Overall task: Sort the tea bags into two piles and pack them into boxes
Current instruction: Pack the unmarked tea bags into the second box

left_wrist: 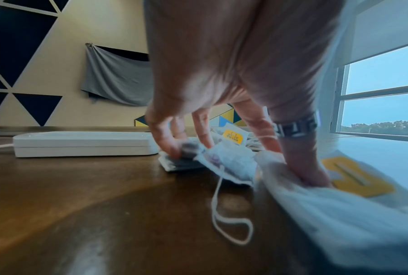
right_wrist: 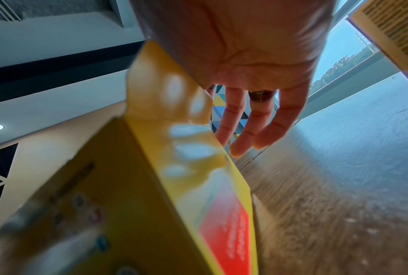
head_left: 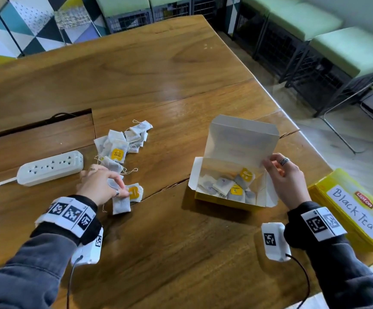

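Spreading across the whole scene, the wooden table (head_left: pixel 150 63) carries two yellow boxes at its right side. At the near right edge lies the closed box (head_left: pixel 350 210), flat on its side with a white label handwritten "Black Tea". Just left of it stands the open box (head_left: pixel 230 175), lid flap tilted up at the far side, with a loose layer of tea bags (head_left: pixel 228 186) in it, some showing yellow tags. The right hand (head_left: pixel 286 179) is at this box's right edge, fingers (right_wrist: pixel 242 128) straight and slightly spread, fingertips touching the lid flap's right edge. A white power strip (head_left: pixel 49 167) lies at the left. Right of it, a loose pile of tea bags (head_left: pixel 123 141) trails from far toward near. At the pile's near end the left hand (head_left: pixel 100 186) reaches down, its fingers (left_wrist: pixel 301 163) spread and pressing onto several bags, thumb and forefinger pinching one bag (head_left: pixel 114 182); a yellow-tagged bag (head_left: pixel 134 192) lies just right of it
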Tool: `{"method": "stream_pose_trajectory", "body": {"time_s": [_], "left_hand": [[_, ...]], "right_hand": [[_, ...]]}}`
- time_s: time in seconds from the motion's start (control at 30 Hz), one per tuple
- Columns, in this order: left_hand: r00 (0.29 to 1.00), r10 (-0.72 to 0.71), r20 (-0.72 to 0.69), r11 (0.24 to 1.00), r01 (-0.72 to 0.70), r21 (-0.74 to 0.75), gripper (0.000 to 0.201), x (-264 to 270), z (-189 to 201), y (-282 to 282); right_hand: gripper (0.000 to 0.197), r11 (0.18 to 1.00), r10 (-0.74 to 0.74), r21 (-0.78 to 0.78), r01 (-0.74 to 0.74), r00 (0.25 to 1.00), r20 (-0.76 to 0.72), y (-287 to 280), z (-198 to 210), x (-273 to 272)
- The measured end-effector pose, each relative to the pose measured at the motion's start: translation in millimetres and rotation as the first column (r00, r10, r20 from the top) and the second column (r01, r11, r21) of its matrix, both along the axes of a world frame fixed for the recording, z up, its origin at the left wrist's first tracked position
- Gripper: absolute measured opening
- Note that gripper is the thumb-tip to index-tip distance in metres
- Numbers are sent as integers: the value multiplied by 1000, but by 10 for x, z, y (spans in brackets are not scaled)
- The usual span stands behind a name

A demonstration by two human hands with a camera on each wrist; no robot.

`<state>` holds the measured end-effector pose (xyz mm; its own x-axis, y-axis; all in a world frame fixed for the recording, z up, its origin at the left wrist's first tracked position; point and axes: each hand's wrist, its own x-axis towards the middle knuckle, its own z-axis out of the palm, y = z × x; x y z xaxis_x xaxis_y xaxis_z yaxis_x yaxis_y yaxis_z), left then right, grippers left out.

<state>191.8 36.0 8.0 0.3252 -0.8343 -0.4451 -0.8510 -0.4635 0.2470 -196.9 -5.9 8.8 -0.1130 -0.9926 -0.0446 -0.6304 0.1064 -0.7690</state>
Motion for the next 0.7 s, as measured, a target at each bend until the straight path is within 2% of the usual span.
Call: {"method": "stream_pose_trajectory", "body": {"time_s": [0.07,0.17,0.3,0.33,0.47,0.57,0.63,0.7], "left_hand": [[998,-36,58,999,34,23,22,-20,6,0],[992,-86,95,995,91,-46,18,-106,41,19],[965,-198,-174,976,178,-124,23,-128,62,41],[954,-224,-199,972,203,-117,26,-135,61,39],[931,-300,-207,954,291,-71,35,-228,74,-1],[920,-341,-192,939,342,-28,29,-313,101,-36],[918,-331,-218,942,334,-27,26,-318,126,-45],[917,-281,-283,960,268,-83,27,-298,205,-59]], "right_hand": [[10,1000,-7,-3,7,1000,-4,6,9,5],[11,1000,-14,-2,14,1000,-4,17,18,8],[11,1000,-16,6,16,1000,5,34,18,2],[11,1000,-15,7,15,1000,6,36,16,0],[10,1000,-14,4,14,1000,-3,40,3,-14],[10,1000,-11,1,11,1000,6,47,-3,-21],[11,1000,-6,-4,6,1000,15,50,-3,-24],[11,1000,-6,-12,6,1000,13,50,-10,-38]]}}
